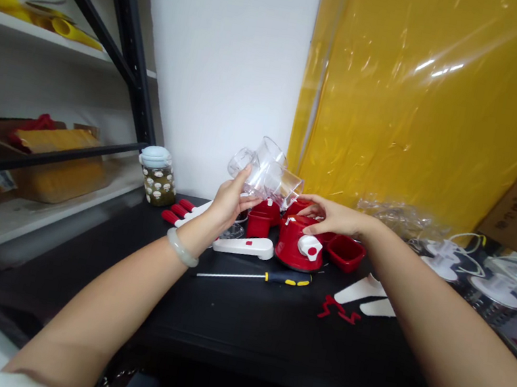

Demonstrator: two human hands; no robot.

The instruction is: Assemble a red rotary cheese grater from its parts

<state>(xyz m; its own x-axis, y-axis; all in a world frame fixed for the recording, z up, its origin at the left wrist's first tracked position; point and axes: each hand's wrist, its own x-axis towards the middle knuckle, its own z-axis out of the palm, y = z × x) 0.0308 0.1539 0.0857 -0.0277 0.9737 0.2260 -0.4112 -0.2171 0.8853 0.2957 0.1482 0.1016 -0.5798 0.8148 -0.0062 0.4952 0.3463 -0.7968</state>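
My left hand (228, 200) grips a clear plastic housing (267, 172) with a round opening and a wide square-ended tube, tilted above the table. My right hand (329, 216) curls over the top of a red base (291, 247) with a white knob (309, 248) on its front. The thumb rests against the base; some fingertips are hidden behind it. In front of the base lies a screwdriver (288, 279) with a dark blue and yellow handle. A white crank handle (244, 245) is to the base's left.
Red containers (347, 252) and several red-tipped white parts (183, 210) surround the base. White pieces (361, 290) and red zigzag parts (338, 309) lie right. Metal drum graters (493, 295) stand farther right. A lidded jar (157, 177) stands left, beside a shelf rack (132, 74).
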